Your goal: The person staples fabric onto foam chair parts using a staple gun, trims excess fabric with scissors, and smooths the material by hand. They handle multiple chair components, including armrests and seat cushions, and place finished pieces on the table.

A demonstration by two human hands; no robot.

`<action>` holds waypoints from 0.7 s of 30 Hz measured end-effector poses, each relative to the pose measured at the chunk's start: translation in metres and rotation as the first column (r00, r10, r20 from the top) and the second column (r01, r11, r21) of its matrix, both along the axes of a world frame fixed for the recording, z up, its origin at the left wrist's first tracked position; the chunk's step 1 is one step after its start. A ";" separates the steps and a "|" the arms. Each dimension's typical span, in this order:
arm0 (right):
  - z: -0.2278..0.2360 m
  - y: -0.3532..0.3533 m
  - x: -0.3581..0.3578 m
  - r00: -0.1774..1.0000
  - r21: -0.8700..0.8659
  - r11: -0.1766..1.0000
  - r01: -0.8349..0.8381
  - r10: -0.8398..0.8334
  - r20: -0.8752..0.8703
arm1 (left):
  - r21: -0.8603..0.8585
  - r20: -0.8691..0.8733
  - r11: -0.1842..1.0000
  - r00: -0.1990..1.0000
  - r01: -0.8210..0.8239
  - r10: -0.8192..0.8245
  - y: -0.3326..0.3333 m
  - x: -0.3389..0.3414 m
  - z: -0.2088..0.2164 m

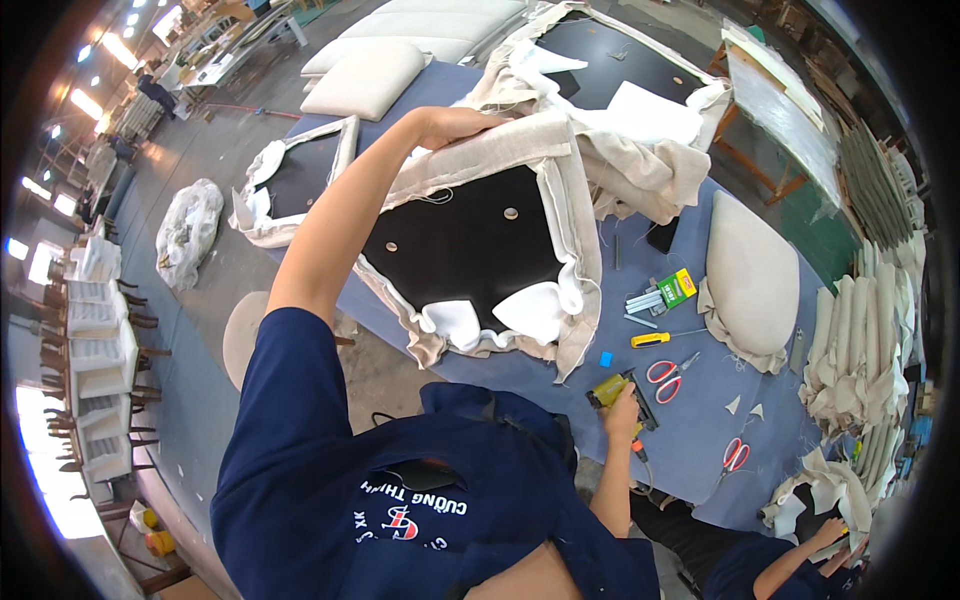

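My left hand is closed on the far edge of an upholstered panel, tilted up on the near side of the table. Its back is a black board with two holes, framed by beige fabric and white padding that bulges at the near edge. In my right hand is a yellow-green and black staple gun, held low beside the table's near edge, apart from the panel. A hose runs from the gun's orange fitting. Red-handled scissors lie just right of the gun.
On the blue-covered table lie a yellow-handled screwdriver, staple strips with a box, more scissors and a beige cushion. A larger panel lies beyond. A co-worker's hands handle fabric at lower right.
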State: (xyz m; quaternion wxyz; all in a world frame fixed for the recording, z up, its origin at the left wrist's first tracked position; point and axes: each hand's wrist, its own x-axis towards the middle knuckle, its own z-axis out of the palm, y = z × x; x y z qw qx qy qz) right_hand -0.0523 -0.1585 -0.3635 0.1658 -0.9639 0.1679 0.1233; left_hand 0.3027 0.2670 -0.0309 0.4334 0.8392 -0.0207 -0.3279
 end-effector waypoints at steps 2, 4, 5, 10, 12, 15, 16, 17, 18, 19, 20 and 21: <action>0.001 -0.006 -0.007 0.999 0.034 0.999 0.033 -0.033 0.007 | -0.093 0.089 0.990 0.991 0.110 -0.102 -0.014 -0.005 -0.002; 0.004 -0.009 -0.013 0.997 0.064 0.996 0.057 -0.060 0.052 | 0.026 0.361 0.951 0.884 0.310 -0.298 -0.027 -0.016 -0.004; 0.006 -0.010 -0.013 0.996 0.085 0.995 0.060 -0.066 0.067 | 0.207 0.541 0.895 0.716 0.396 -0.442 -0.031 -0.024 -0.009; 0.011 -0.002 -0.017 0.990 0.130 0.984 0.118 -0.126 0.057 | 0.456 0.620 0.882 0.667 0.123 -0.414 -0.043 -0.055 -0.011; 0.015 -0.004 -0.024 0.976 0.154 0.976 0.155 -0.176 0.129 | 0.448 0.598 0.873 0.662 0.192 -0.452 -0.052 -0.062 -0.006; 0.038 -0.005 -0.019 0.937 0.311 0.918 0.246 -0.307 0.166 | 0.382 0.480 0.877 0.749 0.291 -0.457 -0.056 -0.054 0.010; 0.057 0.011 -0.001 0.905 0.473 0.853 0.222 -0.360 0.225 | 0.331 0.478 0.905 0.780 0.267 -0.405 -0.040 -0.046 0.011; 0.072 0.011 0.006 0.885 0.507 0.850 0.144 -0.340 0.319 | 0.243 0.476 0.927 0.798 0.284 -0.369 -0.039 -0.040 0.009; 0.082 0.004 0.002 0.851 0.516 0.850 0.110 -0.348 0.393 | 0.280 0.322 0.909 0.862 0.309 -0.392 -0.060 -0.035 0.015; 0.094 0.002 0.004 0.813 0.530 0.847 0.043 -0.338 0.474 | 0.243 0.310 0.922 0.876 0.303 -0.370 -0.068 -0.034 0.010; 0.111 0.009 0.013 0.836 0.543 0.840 0.011 -0.306 0.456 | 0.219 0.303 0.936 0.892 0.277 -0.335 -0.069 -0.032 0.007; 0.138 0.028 0.030 0.860 0.567 0.823 -0.040 -0.260 0.439 | 0.209 0.296 0.950 0.911 0.230 -0.286 -0.063 -0.029 0.006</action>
